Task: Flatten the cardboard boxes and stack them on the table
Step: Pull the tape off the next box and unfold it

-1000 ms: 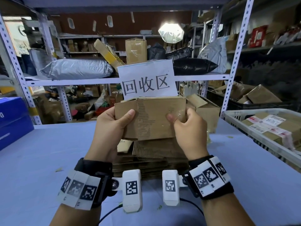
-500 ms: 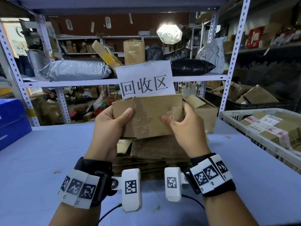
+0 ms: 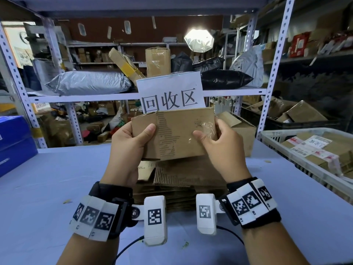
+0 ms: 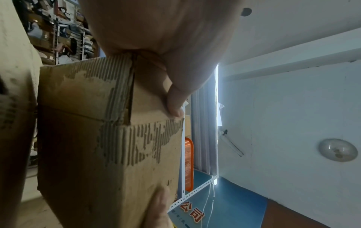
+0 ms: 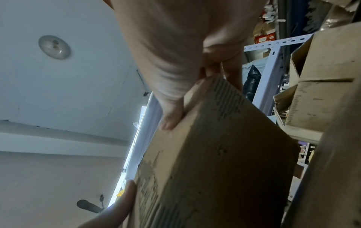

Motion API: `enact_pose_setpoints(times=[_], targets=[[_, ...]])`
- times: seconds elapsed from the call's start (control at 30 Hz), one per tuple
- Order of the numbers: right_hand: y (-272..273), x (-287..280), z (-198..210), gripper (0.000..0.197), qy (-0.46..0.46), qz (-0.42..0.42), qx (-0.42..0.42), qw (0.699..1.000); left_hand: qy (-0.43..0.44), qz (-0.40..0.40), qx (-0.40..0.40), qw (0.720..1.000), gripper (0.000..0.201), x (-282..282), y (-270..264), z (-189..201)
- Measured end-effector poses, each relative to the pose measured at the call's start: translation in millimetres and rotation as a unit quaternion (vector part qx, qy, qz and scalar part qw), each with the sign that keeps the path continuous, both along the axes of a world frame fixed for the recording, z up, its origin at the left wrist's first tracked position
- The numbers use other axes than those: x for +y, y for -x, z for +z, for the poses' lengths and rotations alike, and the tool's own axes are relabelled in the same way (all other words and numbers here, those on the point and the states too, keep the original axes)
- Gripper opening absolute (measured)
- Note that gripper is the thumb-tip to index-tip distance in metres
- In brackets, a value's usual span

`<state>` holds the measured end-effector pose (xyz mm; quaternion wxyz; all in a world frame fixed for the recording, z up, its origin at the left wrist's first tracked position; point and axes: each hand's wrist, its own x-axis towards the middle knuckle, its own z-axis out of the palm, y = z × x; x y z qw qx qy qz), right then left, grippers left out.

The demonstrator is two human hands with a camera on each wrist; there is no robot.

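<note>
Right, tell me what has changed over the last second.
Little. The right hand slid its thumb slightly inward across the cardboard box, which tipped a touch. The left hand kept its grip; both hands still hold the box above the flattened stack.

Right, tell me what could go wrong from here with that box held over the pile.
1. The cardboard box is held in the air by the left hand and right hand, mostly thumbs on the near face; squeezing it flat there, it could slip or spring back.
2. The stack of flattened cardboard below looks uneven, so another piece may slide off.
3. Clear tape left on the box might resist folding or tear the torn face further.
</note>
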<state>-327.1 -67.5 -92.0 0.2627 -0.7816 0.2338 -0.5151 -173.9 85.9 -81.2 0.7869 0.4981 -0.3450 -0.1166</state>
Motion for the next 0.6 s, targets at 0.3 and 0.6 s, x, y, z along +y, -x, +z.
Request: enact_pose_setpoints(times=[0.3,0.6], targets=[[1,-12,-2,0.036,-0.191,0.120,-0.165,0.960,0.005,0.034,-0.018,0.999,0.013,5,-15,5],[11,-8,7,0.028,-0.352,0.340,-0.291,0.822,-0.017,0.041,-0.024,0.999,0.009,10,-35,13]])
